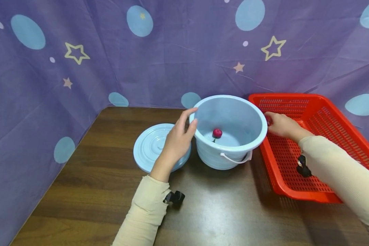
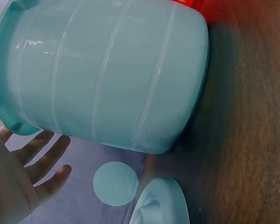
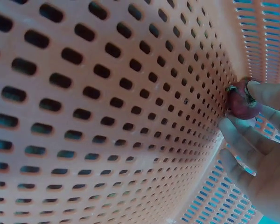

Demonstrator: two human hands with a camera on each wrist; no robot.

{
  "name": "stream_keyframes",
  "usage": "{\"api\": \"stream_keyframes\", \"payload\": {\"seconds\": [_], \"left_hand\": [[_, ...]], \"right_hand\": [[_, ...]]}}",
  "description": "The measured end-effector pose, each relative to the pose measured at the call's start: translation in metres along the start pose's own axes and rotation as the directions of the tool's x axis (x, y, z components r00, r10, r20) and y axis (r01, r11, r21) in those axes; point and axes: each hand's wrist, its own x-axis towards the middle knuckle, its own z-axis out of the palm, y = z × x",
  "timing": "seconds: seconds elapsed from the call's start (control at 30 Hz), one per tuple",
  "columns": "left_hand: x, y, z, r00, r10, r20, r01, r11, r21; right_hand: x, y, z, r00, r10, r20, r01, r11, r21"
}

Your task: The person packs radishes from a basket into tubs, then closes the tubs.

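Observation:
Inside the light blue bucket (image 1: 224,159) lies one red radish (image 1: 217,133) with a dark stem end. At the bucket's left rim is my left hand (image 1: 178,138), its fingers spread and loosely bent; the left wrist view shows the fingers (image 2: 49,161) beside the bucket wall (image 2: 107,70). My right hand (image 1: 283,125) reaches into the red basket (image 1: 283,191) near its left wall. Between thumb and fingers it pinches another radish (image 3: 242,99), low against the perforated basket surface. In the head view the hand mostly covers that radish.
A round light blue lid (image 1: 147,147) lies left of the bucket, partly behind my left forearm. The bucket's handle (image 1: 236,161) hangs at its front. All stand on a dark wooden table (image 1: 80,191), with a purple patterned cloth (image 1: 178,51) behind.

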Motion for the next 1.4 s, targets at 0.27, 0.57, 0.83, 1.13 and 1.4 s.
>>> {"api": "stream_keyframes", "payload": {"seconds": [0.27, 0.57, 0.83, 1.13, 1.4], "left_hand": [[0.0, 0.001, -0.001, 1.0, 0.009, -0.006, -0.009, 1.0, 0.0], [0.001, 0.002, -0.001, 1.0, 0.008, -0.001, -0.008, 1.0, 0.008], [0.0, 0.003, -0.001, 1.0, -0.003, 0.001, 0.003, 1.0, 0.005], [0.001, 0.001, 0.0, 1.0, -0.005, 0.001, 0.005, 1.0, 0.007], [0.001, 0.001, 0.0, 1.0, 0.006, -0.004, -0.006, 1.0, 0.009]], "right_hand": [[-0.001, -0.005, -0.005, 1.0, 0.014, 0.006, -0.014, 1.0, -0.008], [-0.007, -0.006, -0.018, 1.0, -0.03, -0.007, 0.03, 0.998, 0.061], [-0.019, -0.016, -0.033, 0.997, -0.045, -0.056, 0.049, 0.996, 0.074], [-0.036, -0.034, -0.046, 0.993, -0.061, -0.1, 0.067, 0.996, 0.066], [-0.053, -0.049, -0.056, 0.988, -0.039, -0.147, 0.048, 0.997, 0.061]]}}
